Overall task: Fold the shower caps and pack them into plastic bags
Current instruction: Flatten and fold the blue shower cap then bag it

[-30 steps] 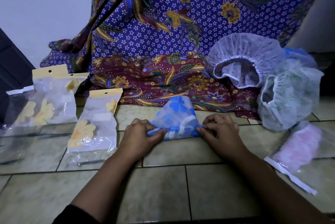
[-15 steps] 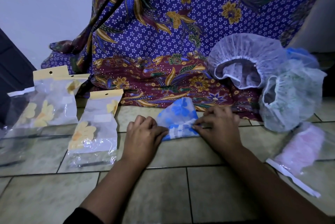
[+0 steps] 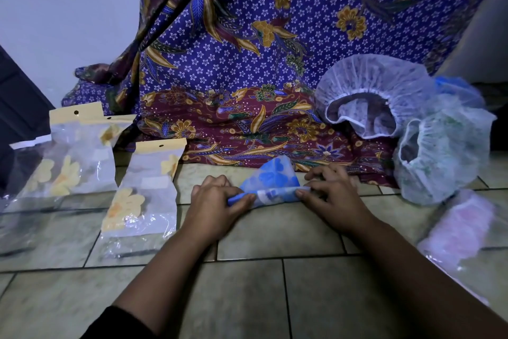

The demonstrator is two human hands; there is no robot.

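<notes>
While the left hand (image 3: 217,201) and right hand (image 3: 330,195) pinch the blue cap (image 3: 270,186) on the floor (image 3: 275,297), roll its near edge evenly, pressing out air for a flat fold.

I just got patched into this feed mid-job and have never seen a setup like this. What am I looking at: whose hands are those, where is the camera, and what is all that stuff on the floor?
There is no robot here. A person works with bare hands, and every picture comes from one camera worn on their head, looking forward and down. The left hand and right hand each pinch one end of a blue flowered shower cap, which lies partly folded on the tiled floor. To the left lie packed bags with yellow header cards. To the right sit two unfolded caps, a white cap and a greenish cap. Nearer the camera is a pink cap in a clear bag. A patterned cloth hangs behind it all.
</notes>
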